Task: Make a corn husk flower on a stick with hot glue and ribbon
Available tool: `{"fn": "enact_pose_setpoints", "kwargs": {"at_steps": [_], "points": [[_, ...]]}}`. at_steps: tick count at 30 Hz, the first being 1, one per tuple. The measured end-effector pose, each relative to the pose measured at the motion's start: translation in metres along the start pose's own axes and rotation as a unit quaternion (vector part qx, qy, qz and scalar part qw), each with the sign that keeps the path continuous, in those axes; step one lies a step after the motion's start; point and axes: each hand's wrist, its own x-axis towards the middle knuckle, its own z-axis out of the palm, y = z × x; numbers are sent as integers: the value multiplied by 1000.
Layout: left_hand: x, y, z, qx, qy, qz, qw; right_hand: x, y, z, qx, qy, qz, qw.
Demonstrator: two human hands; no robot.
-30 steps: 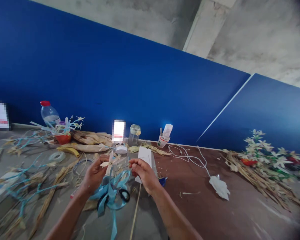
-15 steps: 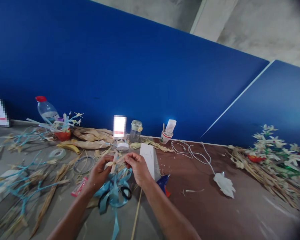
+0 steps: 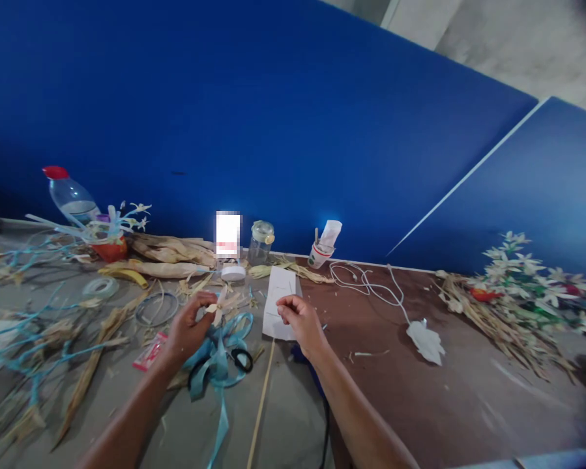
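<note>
My left hand (image 3: 193, 327) pinches a small pale flower (image 3: 218, 311) that looks made of dried husk petals. Below it lies a tangle of light-blue ribbon (image 3: 219, 365) around scissors with black handles (image 3: 242, 359). My right hand (image 3: 300, 322) is closed in a pinch over a white sheet of paper (image 3: 278, 296) with a few thin dark lines or pieces on it. Whatever may be between the right fingertips is too small to make out.
Blue-wrapped stems (image 3: 38, 365) and dried husks (image 3: 168, 251) spread over the left side. A glass jar (image 3: 262, 242), a paper cup (image 3: 321, 254) and a white cable (image 3: 366, 283) stand or lie near the blue partition (image 3: 273, 117). White flowers (image 3: 522, 267) are far right.
My right hand has let go of the flower's petals and moved right, over the white paper. My left hand still holds the flower. The view has shifted slightly.
</note>
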Motion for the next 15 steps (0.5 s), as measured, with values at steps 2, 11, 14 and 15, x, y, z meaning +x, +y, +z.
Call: {"fn": "enact_pose_setpoints", "kwargs": {"at_steps": [2, 11, 14, 15], "points": [[-1, 1, 1, 6, 2, 4, 1000, -3, 4, -11, -29, 6, 0, 1000], [-4, 4, 2, 35, 43, 15, 998, -18, 12, -43, -157, 25, -42, 986], [-5, 7, 2, 51, 40, 22, 998, -28, 13, -42, -203, -6, -54, 978], [-6, 8, 2, 53, 39, 29, 997, -31, 12, -41, -213, -9, -59, 975]]}}
